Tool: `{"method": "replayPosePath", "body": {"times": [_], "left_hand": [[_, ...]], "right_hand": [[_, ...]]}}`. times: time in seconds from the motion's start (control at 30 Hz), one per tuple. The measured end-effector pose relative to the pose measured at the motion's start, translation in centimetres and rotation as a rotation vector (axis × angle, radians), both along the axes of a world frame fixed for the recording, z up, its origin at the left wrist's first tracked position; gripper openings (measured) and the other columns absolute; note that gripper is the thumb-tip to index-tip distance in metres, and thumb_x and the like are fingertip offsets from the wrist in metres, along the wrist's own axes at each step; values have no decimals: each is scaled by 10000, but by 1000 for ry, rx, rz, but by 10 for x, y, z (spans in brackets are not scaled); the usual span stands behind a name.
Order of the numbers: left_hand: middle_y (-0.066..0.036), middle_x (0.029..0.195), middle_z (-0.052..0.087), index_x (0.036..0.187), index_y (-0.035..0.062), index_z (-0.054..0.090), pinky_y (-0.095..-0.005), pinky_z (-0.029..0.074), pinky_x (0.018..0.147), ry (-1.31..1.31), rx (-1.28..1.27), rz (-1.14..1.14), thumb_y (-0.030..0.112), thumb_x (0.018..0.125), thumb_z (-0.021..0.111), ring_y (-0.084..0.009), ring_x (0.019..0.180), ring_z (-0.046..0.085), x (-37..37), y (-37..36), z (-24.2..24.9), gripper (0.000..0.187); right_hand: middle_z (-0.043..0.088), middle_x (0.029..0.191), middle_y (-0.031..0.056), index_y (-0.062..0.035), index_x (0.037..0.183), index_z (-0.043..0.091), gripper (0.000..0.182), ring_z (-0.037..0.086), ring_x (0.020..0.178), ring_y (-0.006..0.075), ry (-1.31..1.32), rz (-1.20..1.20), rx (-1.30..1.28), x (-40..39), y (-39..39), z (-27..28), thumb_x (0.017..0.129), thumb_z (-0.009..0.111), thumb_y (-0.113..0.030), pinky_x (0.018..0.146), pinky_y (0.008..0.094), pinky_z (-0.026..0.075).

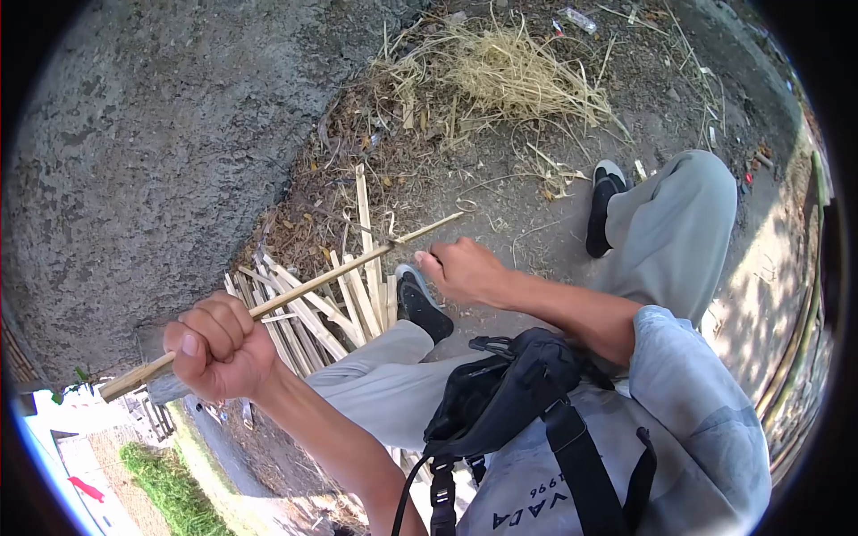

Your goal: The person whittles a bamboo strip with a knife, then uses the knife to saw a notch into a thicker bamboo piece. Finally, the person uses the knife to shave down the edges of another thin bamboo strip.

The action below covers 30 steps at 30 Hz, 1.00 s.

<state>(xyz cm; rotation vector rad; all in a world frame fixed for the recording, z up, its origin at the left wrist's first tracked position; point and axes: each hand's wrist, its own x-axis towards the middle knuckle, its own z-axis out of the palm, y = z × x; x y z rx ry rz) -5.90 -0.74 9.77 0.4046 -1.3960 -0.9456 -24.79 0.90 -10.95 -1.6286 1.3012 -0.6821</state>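
My left hand (221,347) is closed in a fist round a long split bamboo strip (326,279). The strip slants up to the right across my view, its thick end sticking out below the fist and its thin tip (451,217) beyond my right hand. A small curl of shaving (391,223) stands on the strip near a dark spot. Just below the tip, my right hand (465,272) is closed with the thumb forward. Whatever it may hold is hidden by the fingers. Below the strip lies a bundle of pale split bamboo pieces (295,304), close to my foot (420,304).
A heap of thin bamboo shavings (518,76) lies on the ground ahead. A rough grey concrete surface (179,134) fills the left. My other foot (605,210) rests at the right. Long bamboo poles (804,330) run along the right edge. A black bag (500,393) hangs at my waist.
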Motion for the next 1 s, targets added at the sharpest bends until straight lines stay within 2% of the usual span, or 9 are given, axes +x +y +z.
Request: {"method": "replayPosePath", "body": {"times": [0.07, 0.2, 0.33, 0.37, 0.5, 0.67, 0.83, 0.9, 1.0], "left_hand": [[36, 418, 275, 559, 140, 279, -245, 137, 330, -4, -21, -16, 84, 813, 496, -56, 339, 159, 7, 1, -3, 339], [35, 418, 275, 545, 144, 271, -244, 134, 329, 20, -9, 3, 86, 811, 500, -55, 338, 165, 6, 0, -4, 355], [38, 418, 273, 550, 144, 279, -244, 133, 330, -6, -3, -14, 83, 813, 498, -54, 340, 162, 5, -1, 0, 348], [40, 418, 273, 553, 144, 282, -244, 132, 330, -6, -19, -28, 80, 815, 495, -53, 340, 160, 7, -2, -1, 343], [40, 418, 277, 554, 146, 280, -242, 131, 329, 18, -19, -34, 76, 819, 491, -52, 338, 161, 6, -6, -4, 346], [36, 415, 279, 552, 153, 274, -244, 127, 329, 22, -10, -23, 76, 818, 493, -53, 338, 170, 8, -8, 1, 354], [30, 417, 278, 554, 155, 266, -247, 122, 331, 19, -16, -10, 70, 818, 489, -59, 343, 161, 4, -8, -2, 356], [28, 419, 276, 556, 156, 264, -248, 119, 334, 22, 17, -16, 71, 816, 493, -62, 345, 157, 5, -6, -2, 356], [29, 422, 272, 561, 155, 265, -250, 118, 340, 21, -12, -34, 69, 819, 494, -62, 349, 152, 4, -12, 1, 355]], "right_hand": [[571, 608, 305, 59, 805, 622, 475, 588, 628, 497, -12, -15, -79, 3, -1, -4, 962, 441, -351, 679, 555, 490], [579, 630, 307, 52, 814, 628, 472, 600, 657, 491, -9, 26, -109, 1, 5, 28, 962, 436, -353, 679, 552, 491], [598, 691, 327, 69, 818, 637, 488, 608, 702, 508, -29, 5, 21, -4, -4, -5, 962, 435, -352, 713, 558, 503], [588, 637, 291, 36, 778, 628, 481, 599, 655, 490, 13, 7, -4, 0, -6, -8, 964, 435, -363, 676, 551, 488], [584, 625, 288, 36, 809, 621, 462, 599, 656, 496, -2, 12, -134, -1, -1, 27, 964, 437, -359, 667, 551, 495], [591, 633, 280, 29, 814, 611, 454, 600, 640, 493, 15, -38, -75, 1, -6, -19, 966, 438, -362, 665, 562, 495], [595, 634, 282, 33, 808, 614, 462, 600, 631, 497, -5, -33, -139, 5, 2, 17, 964, 439, -365, 654, 561, 497], [594, 630, 283, 39, 817, 613, 465, 602, 631, 493, 10, -60, -80, 8, 1, -26, 963, 439, -367, 656, 558, 498], [593, 631, 283, 46, 837, 609, 470, 606, 636, 486, 57, -68, -105, 1, -9, -25, 963, 436, -373, 651, 554, 501]]}}
